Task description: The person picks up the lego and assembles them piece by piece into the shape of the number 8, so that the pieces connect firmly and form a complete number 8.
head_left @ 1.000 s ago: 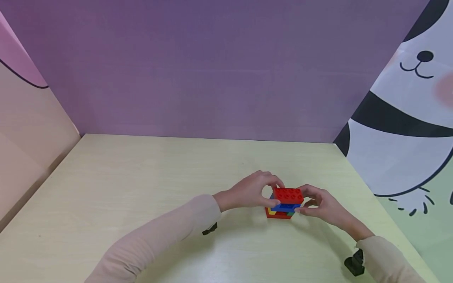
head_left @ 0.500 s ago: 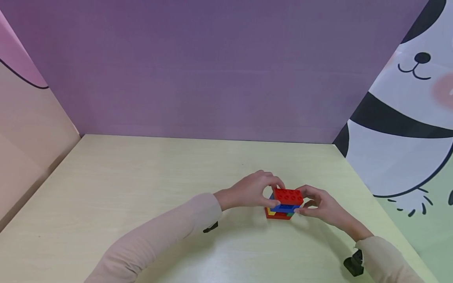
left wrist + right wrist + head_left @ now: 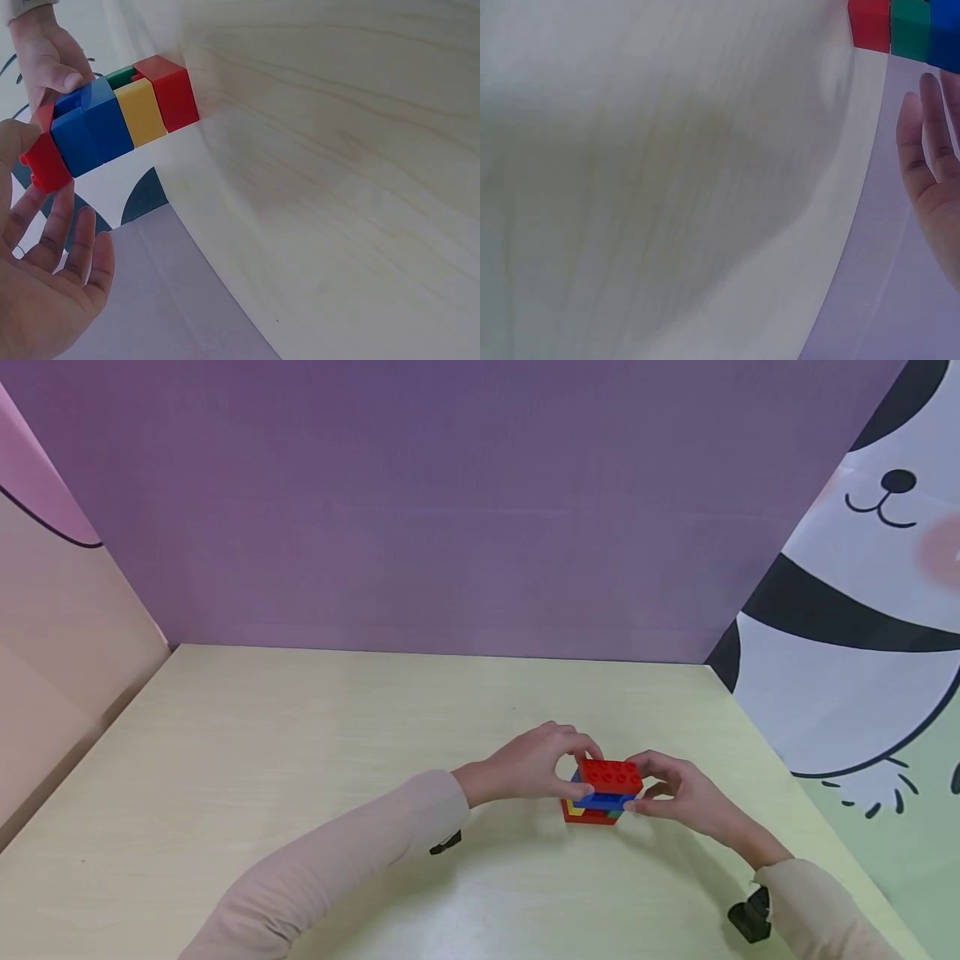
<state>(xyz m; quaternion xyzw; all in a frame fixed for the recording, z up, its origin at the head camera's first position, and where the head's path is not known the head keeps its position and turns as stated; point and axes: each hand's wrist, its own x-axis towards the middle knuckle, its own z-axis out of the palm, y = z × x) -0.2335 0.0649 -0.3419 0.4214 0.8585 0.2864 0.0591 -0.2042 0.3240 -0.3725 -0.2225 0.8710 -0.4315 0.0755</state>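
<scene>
A stack of toy building bricks (image 3: pixel 596 804) stands on the table at right of centre. Its bottom brick (image 3: pixel 176 90) is red, with a yellow brick (image 3: pixel 141 112) and a green brick (image 3: pixel 910 30) above that. Blue bricks (image 3: pixel 105 120) come next to these, and a red studded brick (image 3: pixel 611 774) tops it all. My left hand (image 3: pixel 528 768) grips the top end from the left, thumb in front, fingers behind. From the right, my right hand (image 3: pixel 678 789) pinches it near the blue and red bricks. The right thumb and index tip lie outside the right wrist view.
The pale wooden table (image 3: pixel 300 735) meets a purple wall (image 3: pixel 450 527) at its back edge. On the right rises a panel with a cartoon panda (image 3: pixel 847 693). A black wrist device (image 3: pixel 750 917) hangs under the right sleeve.
</scene>
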